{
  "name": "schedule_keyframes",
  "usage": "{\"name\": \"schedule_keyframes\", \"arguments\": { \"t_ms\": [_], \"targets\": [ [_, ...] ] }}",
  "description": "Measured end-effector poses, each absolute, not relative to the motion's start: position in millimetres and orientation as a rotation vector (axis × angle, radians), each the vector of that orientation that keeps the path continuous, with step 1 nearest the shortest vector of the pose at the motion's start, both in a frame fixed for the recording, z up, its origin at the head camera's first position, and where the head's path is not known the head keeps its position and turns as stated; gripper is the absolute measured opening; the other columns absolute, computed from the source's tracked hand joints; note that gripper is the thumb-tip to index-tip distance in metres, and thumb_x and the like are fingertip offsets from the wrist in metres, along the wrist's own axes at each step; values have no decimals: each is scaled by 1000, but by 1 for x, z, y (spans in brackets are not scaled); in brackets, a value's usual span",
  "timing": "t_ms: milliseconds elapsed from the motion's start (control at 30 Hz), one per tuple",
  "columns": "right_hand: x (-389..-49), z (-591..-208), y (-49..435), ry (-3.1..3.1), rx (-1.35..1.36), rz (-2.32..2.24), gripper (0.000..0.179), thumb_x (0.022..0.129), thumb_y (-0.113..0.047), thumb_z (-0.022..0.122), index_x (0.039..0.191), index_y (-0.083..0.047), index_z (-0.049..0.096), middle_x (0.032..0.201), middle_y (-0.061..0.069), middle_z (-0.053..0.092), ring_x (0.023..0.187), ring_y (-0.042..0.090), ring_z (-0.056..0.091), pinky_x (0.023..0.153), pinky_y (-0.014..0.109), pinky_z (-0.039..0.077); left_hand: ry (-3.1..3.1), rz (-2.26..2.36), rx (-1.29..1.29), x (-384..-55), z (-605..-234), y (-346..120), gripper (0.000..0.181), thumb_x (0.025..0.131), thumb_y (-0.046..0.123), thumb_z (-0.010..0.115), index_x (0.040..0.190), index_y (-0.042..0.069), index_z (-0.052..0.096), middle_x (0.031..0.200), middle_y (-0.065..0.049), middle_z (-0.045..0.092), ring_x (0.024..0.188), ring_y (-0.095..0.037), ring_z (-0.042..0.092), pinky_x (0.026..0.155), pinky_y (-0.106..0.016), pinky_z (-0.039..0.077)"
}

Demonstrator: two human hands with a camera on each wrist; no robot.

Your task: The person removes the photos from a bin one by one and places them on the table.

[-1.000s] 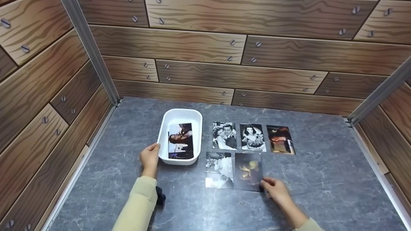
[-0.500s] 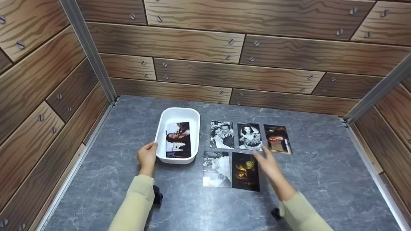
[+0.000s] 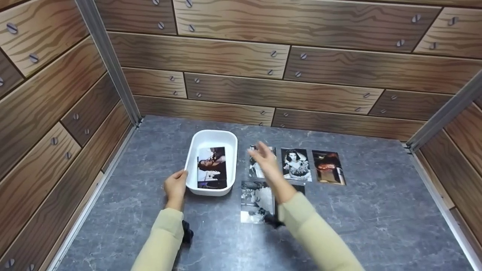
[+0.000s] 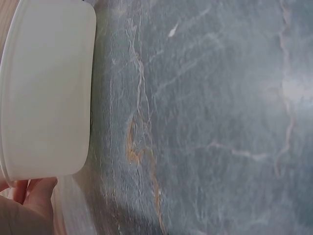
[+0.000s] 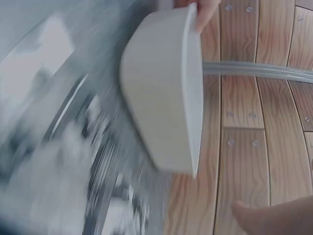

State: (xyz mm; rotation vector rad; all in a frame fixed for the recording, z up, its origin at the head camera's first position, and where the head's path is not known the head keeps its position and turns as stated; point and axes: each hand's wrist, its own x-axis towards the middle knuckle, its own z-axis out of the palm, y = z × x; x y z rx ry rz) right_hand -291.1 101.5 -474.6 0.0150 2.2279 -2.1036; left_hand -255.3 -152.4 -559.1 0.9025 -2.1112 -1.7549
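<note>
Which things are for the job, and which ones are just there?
Probably for the job:
white tray
photo lying in the tray
photos laid out beside the tray

Just around it, it seems:
grey tabletop
wood-patterned walls
metal corner posts

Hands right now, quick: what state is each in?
Left hand: closed, gripping the rim of the white tub.
Right hand: open, holding nothing.

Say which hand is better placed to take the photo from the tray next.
Probably the right hand: it looks empty and is close to the tray holding the photo, while the left hand grips the tray's edge.
</note>
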Motion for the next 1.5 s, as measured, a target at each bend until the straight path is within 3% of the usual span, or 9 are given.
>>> {"name": "schedule_keyframes", "arguments": {
  "t_ms": [467, 700, 800, 900, 1033, 1133, 1300, 1400, 1500],
  "targets": [
    [-296, -510, -4, 1927, 4, -2082, 83, 87, -8, 68, 152, 4, 18, 157, 25, 20, 145, 39, 23, 121, 44, 19, -2120, -1809, 910, -254, -562, -156, 37, 94, 19, 60, 122, -5, 64, 127, -23, 61, 123, -35, 55, 103, -42, 46],
    [-299, -532, -18, 2123, 44, -1968, 81, 85, -8, 71, 148, 8, 23, 124, 24, 51, 110, 26, 52, 105, 37, 43, -2104, -1808, 909, -254, -561, -155, 35, 93, 17, 61, 120, -5, 65, 125, -23, 62, 121, -35, 56, 103, -41, 46],
    [-306, -540, -19, 2207, 100, -1951, 73, 82, -5, 73, 141, 11, 33, 118, 25, 54, 110, 30, 54, 101, 39, 46, -2097, -1810, 922, -256, -559, -155, 35, 92, 18, 63, 118, -5, 66, 124, -22, 63, 120, -34, 57, 103, -40, 46],
    [-322, -556, -21, 2259, 172, -1939, 77, 81, -11, 76, 142, 8, 33, 136, 28, 47, 128, 34, 45, 110, 41, 39, -2076, -1804, 916, -258, -558, -154, 34, 91, 17, 63, 117, -5, 67, 122, -22, 64, 119, -35, 58, 102, -40, 47],
    [-375, -637, -22, 2296, 293, -1899, 109, 71, -31, 86, 151, 2, 20, 155, 26, 23, 145, 35, 23, 120, 40, 23, -2071, -1800, 911, -259, -556, -153, 33, 91, 16, 63, 116, -6, 67, 121, -23, 64, 117, -36, 59, 100, -41, 48],
    [-417, -703, -23, 2282, 366, -1866, 119, 65, -34, 89, 152, 2, 16, 155, 27, 20, 144, 36, 22, 120, 39, 23, -2098, -1778, 915, -258, -557, -153, 33, 91, 16, 64, 116, -6, 67, 121, -22, 64, 118, -35, 58, 102, -40, 47],
    [-419, -707, -24, 2259, 341, -1809, 100, 70, -20, 85, 146, 6, 27, 146, 26, 38, 136, 33, 38, 115, 36, 33, -2093, -1771, 925, -258, -558, -153, 33, 90, 16, 64, 115, -6, 67, 121, -22, 64, 119, -35, 57, 103, -40, 46],
    [-411, -692, -23, 2235, 291, -1830, 66, 69, -10, 83, 125, 3, 50, 121, 17, 61, 115, 26, 55, 103, 33, 44, -2077, -1776, 907, -259, -559, -153, 32, 90, 15, 63, 114, -7, 68, 120, -23, 65, 119, -36, 57, 102, -41, 46],
    [-411, -696, -24, 2162, 220, -1907, 40, 67, -4, 81, 102, -4, 62, 96, 7, 68, 94, 20, 61, 91, 32, 49, -2070, -1765, 891, -258, -560, -153, 31, 89, 13, 64, 111, -8, 69, 118, -23, 65, 117, -37, 58, 102, -42, 46]
  ]
}}
